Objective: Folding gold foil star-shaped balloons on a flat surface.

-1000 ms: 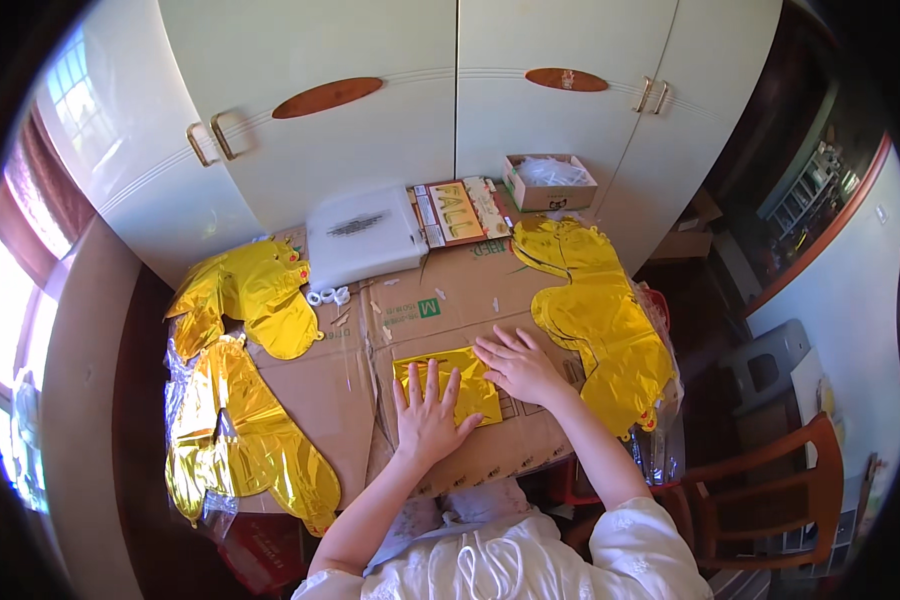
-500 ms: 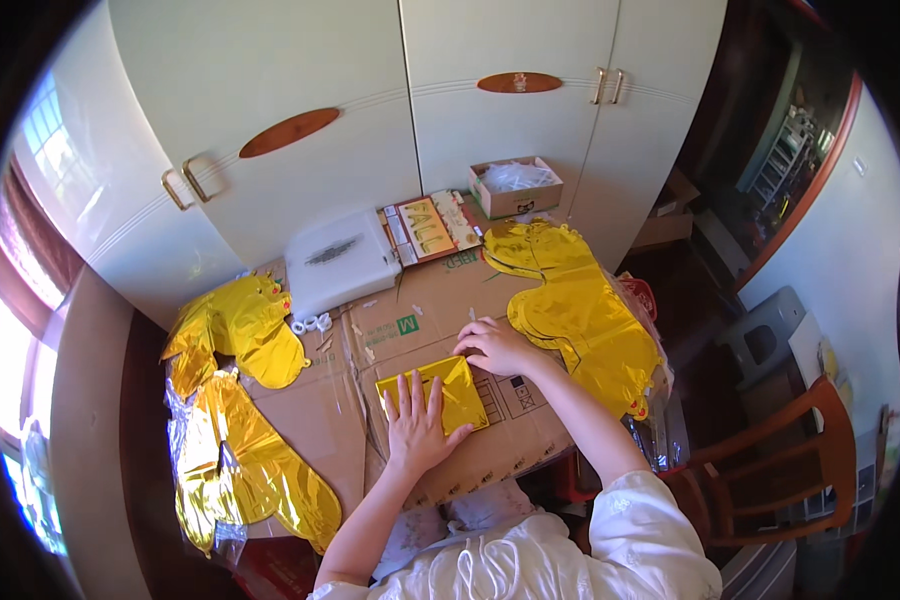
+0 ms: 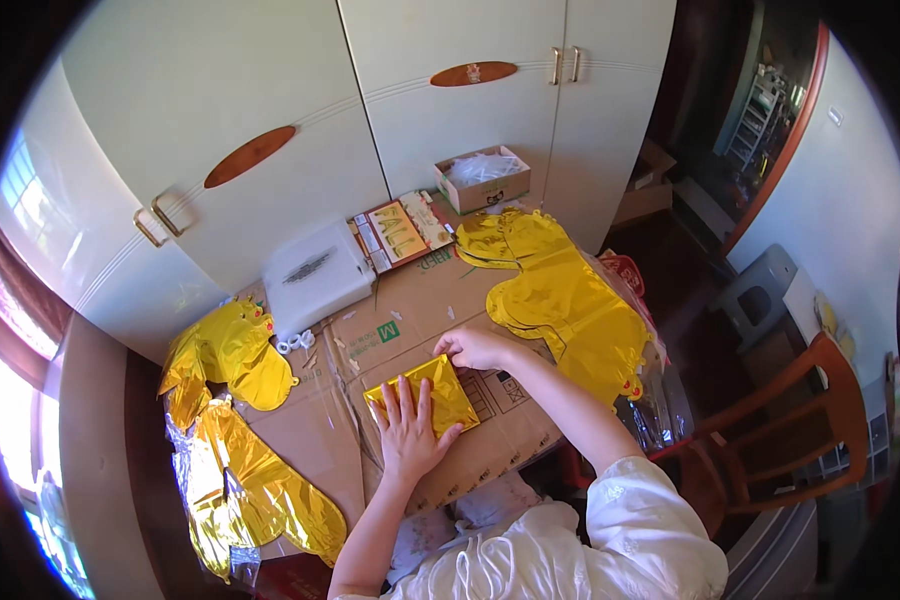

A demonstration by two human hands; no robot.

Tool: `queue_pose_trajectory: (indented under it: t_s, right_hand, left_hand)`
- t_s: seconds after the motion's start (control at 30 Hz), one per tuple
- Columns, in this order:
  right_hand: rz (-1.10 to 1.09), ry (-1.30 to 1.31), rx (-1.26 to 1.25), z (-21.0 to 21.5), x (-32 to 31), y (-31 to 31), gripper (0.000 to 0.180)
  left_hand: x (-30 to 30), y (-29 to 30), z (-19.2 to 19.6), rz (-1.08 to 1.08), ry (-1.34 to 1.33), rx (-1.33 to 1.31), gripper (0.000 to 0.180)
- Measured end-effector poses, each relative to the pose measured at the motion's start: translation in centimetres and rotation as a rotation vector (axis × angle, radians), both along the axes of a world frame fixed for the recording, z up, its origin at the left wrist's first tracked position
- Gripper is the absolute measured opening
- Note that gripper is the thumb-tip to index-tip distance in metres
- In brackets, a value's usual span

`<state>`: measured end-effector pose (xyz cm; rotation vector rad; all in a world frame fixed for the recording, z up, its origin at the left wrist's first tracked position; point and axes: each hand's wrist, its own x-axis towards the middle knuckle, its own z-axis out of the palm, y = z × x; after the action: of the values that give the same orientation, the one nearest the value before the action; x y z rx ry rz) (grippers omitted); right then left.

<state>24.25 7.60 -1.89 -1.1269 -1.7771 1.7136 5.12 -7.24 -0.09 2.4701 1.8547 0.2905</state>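
A folded gold foil balloon [image 3: 457, 404], pressed into a flat square, lies on the cardboard near the middle. My left hand [image 3: 410, 425] rests flat on it with fingers spread. At its far corner, the curled fingers of my right hand [image 3: 473, 350] close on the foil's edge; the fingertips are partly hidden. Unfolded gold foil balloons lie in a pile to the right [image 3: 570, 310]. More are on the left, one farther back [image 3: 220, 350] and a long one [image 3: 260, 490] nearer me.
The flattened cardboard [image 3: 315, 450] covers the table. Along the back stand a white foam-like block [image 3: 317, 283], printed flat packets [image 3: 398, 233] and a small box [image 3: 483, 185] of clear plastic pieces. White rings [image 3: 295, 343] lie at left. Behind is a cabinet [image 3: 260, 80]; a wooden chair [image 3: 795, 430] stands at right.
My right hand's fingers, spread before, have drawn together at the foil's far corner. My left hand stays flat on the foil. The whole view has shifted and tilted slightly.
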Motion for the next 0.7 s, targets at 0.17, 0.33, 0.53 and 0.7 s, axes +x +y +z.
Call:
queue_pose_trajectory:
  t_s: [0.17, 0.33, 0.53, 0.7]
  right_hand:
    - [-0.033, -0.189, 0.169, -0.3, -0.4, 0.4, 0.03]
    - [-0.068, -0.284, 0.235, 0.0, -0.4, 0.1, 0.026]
    - [-0.108, -0.397, 0.508, 2.0, -0.3, -1.4, 0.019]
    - [-0.152, -0.373, 0.56, 2.0, -0.3, -1.9, 0.013]
  left_hand:
    - [0.0, 0.0, 0.0, 0.0, 0.009, -0.009, 0.093]
    - [0.0, 0.1, -0.3, -0.006, 0.017, 0.042, 0.09]
    - [0.1, 0.2, -0.2, -0.019, 0.044, 0.022, 0.086]
    - [0.1, 0.2, -0.2, -0.014, 0.056, -0.005, 0.085]
